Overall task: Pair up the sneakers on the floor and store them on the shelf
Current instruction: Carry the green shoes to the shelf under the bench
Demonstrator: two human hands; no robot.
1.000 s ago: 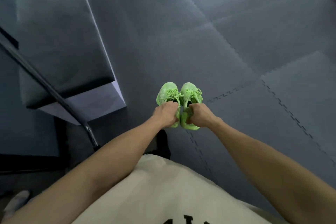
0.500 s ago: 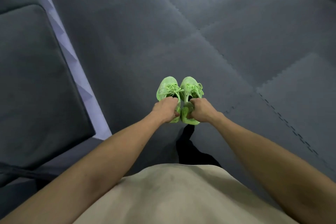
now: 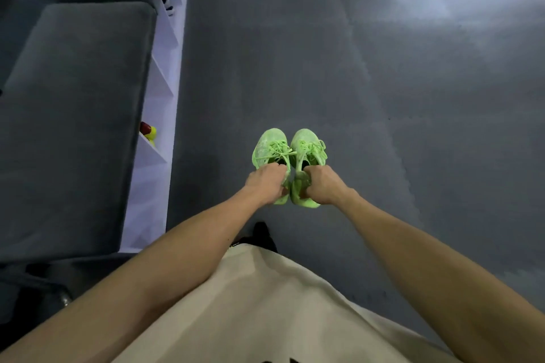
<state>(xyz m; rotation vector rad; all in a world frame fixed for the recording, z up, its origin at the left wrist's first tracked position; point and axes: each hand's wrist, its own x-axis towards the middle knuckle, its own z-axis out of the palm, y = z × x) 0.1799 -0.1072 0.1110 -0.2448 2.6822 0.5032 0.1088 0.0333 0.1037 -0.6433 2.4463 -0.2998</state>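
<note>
Neon-green mesh caught my eye first: two lime sneakers, held side by side above the grey foam floor mat (image 3: 383,82), toes pointing to the far side. The left hand (image 3: 265,186) had its fingers curled into the collar of the left sneaker (image 3: 269,146). The right hand (image 3: 323,186) gripped the heel opening of the right sneaker (image 3: 309,147) in the same way. Both shoes touched along their inner sides, laces tied, so I judged them a matched pair, lifted clear of the floor.

To the left stood the white shelf (image 3: 165,74), its cubbies seen steeply from above, with a grey cushion (image 3: 73,115) covering its top. One near cubby held a red and yellow item (image 3: 148,130) that I could not identify. A cream shirt (image 3: 265,309) filled the near edge of my view.

I reckoned the pair was on its way to a free cubby. Each shoe hung from a few fingers at the heel, so a toe could swing and catch a shelf divider, or one shoe could slip from its grip. From so steep an angle the cubby openings were hard to read, and I might have steered the pair into the occupied one.
</note>
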